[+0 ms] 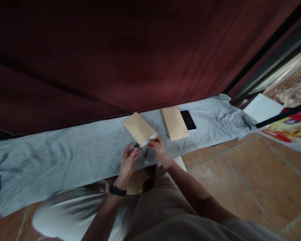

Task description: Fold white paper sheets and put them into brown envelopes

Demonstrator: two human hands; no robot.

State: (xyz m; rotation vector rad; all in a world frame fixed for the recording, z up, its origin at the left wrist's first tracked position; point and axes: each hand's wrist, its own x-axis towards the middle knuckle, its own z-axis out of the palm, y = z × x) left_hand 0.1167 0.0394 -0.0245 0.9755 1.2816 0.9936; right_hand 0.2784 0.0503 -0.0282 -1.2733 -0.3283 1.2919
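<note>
A brown paper envelope lies tilted on a grey cloth spread over the tiled floor. My right hand pinches its near corner, where a white edge shows. My left hand, with a black watch on the wrist, hovers just left of that corner with its fingers apart and nothing in them. A second brown envelope lies to the right, partly over a black phone or tablet.
A dark red curtain hangs along the far edge of the cloth. At the right are a white sheet, a colourful printed bag and black bars. Orange floor tiles stretch to the right. My knees fill the foreground.
</note>
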